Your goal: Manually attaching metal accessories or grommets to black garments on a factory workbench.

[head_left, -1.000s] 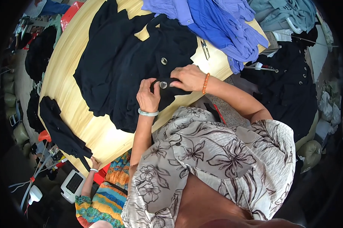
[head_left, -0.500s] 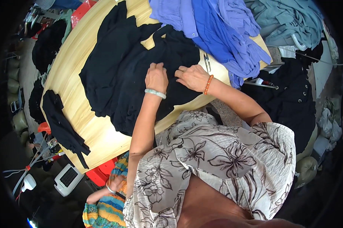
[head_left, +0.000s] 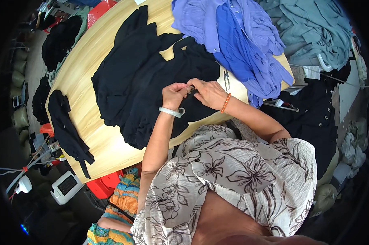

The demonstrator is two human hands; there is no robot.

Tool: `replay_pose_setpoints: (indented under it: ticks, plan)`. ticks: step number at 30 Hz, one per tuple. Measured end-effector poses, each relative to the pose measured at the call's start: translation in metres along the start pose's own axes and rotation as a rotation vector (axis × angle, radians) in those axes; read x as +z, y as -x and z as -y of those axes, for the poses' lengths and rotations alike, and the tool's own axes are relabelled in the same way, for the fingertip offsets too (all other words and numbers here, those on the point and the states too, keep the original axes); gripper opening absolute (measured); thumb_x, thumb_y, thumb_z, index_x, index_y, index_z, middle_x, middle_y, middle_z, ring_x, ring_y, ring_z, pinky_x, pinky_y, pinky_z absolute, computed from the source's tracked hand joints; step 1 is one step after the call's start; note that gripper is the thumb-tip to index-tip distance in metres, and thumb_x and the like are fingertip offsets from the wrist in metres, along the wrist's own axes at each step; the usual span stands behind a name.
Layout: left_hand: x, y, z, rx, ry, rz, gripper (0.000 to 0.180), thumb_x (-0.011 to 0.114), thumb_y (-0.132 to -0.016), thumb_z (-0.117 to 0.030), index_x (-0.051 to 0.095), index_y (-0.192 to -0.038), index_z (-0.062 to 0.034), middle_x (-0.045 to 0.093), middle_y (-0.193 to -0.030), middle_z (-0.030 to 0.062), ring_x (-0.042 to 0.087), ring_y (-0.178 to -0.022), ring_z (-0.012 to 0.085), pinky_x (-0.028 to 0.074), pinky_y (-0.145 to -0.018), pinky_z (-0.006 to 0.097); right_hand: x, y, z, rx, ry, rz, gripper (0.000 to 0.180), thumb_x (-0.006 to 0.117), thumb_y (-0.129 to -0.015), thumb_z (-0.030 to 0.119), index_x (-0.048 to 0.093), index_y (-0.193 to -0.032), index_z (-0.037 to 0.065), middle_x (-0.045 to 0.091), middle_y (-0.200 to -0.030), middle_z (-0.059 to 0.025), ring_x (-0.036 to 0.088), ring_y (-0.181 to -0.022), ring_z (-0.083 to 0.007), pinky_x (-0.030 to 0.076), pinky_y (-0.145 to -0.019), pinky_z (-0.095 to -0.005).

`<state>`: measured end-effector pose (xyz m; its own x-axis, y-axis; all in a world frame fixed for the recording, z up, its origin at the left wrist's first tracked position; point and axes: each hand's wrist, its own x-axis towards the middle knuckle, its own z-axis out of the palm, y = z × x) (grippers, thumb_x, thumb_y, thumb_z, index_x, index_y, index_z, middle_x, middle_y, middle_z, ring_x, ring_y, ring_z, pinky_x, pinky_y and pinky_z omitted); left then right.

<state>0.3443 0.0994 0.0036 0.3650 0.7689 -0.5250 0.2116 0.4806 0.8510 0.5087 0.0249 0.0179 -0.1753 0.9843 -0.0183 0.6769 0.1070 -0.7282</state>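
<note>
A black garment lies spread over the light wooden table. My left hand, with a pale bangle on its wrist, pinches the fabric near the garment's front edge. My right hand, wearing an orange bead bracelet, grips the same spot from the right, the fingertips of both hands meeting on a small fold of the cloth. Small scissors lie on the table just beyond my right hand.
Purple-blue garments are piled at the table's far right, grey-green ones beyond them. A narrow black cloth lies on the table's left end. More black clothing with metal eyelets lies to my right. A person in striped clothing sits below the table.
Both hands have come together on the black garment's near edge and pinch it. Earlier a metal button showed by my fingers; now my hands cover that spot.
</note>
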Motion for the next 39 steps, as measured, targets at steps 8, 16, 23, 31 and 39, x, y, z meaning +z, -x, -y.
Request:
replay_pose_setpoints:
  ticks: [8, 16, 23, 31, 39]
  plan:
    - [0.001, 0.008, 0.024, 0.309, -0.133, 0.052, 0.017, 0.075, -0.081, -0.012, 0.07, -0.089, 0.003, 0.07, -0.078, 0.0078, 0.062, -0.067, 0.0097, 0.05, -0.062, 0.024, -0.002, 0.009, 0.003, -0.152, 0.112, -0.047, 0.03, 0.063, -0.078, 0.009, 0.057, -0.105, -0.001, 0.058, -0.093, -0.018, 0.061, -0.084, -0.0372, 0.051, -0.074, -0.0441]
    - [0.017, 0.054, 0.03, 0.636, -0.744, -0.174, 0.024, 0.065, -0.074, -0.002, 0.064, -0.097, -0.0007, 0.062, -0.093, 0.0125, 0.061, -0.091, 0.0322, 0.049, -0.08, 0.039, -0.008, 0.016, 0.012, 0.016, 0.116, 0.123, 0.033, 0.061, -0.081, 0.01, 0.058, -0.111, -0.003, 0.06, -0.098, -0.0205, 0.062, -0.085, -0.0403, 0.051, -0.077, -0.0452]
    - [0.002, 0.046, 0.044, 0.673, -0.487, -0.063, 0.013, 0.06, -0.076, 0.0, 0.067, -0.087, -0.0022, 0.059, -0.081, 0.0139, 0.061, -0.075, 0.0336, 0.049, -0.066, 0.039, -0.01, 0.024, 0.025, -0.049, 0.132, 0.162, 0.028, 0.053, -0.077, -0.008, 0.06, -0.104, -0.004, 0.058, -0.092, -0.021, 0.06, -0.085, -0.0415, 0.05, -0.075, -0.0455]
    - [-0.028, 0.054, 0.037, 0.701, -0.391, 0.087, 0.012, 0.065, -0.079, -0.004, 0.066, -0.09, -0.0009, 0.06, -0.08, 0.0126, 0.061, -0.071, 0.0296, 0.048, -0.065, 0.034, -0.006, 0.028, 0.054, 0.108, -0.074, 0.179, 0.02, 0.059, -0.079, 0.0, 0.061, -0.098, -0.003, 0.061, -0.088, -0.0201, 0.062, -0.072, -0.036, 0.048, -0.065, -0.0419]
    - [-0.062, 0.118, 0.054, 0.85, -0.854, -0.12, 0.076, 0.079, -0.069, -0.026, 0.047, -0.135, -0.0089, 0.047, -0.128, 0.0145, 0.045, -0.116, 0.033, 0.031, -0.097, 0.045, -0.052, 0.07, 0.037, 0.342, -0.427, -0.328, 0.02, 0.066, -0.09, 0.02, 0.064, -0.078, 0.004, 0.051, -0.066, 0.0073, 0.042, -0.06, -0.0016, 0.033, -0.051, -0.0214]
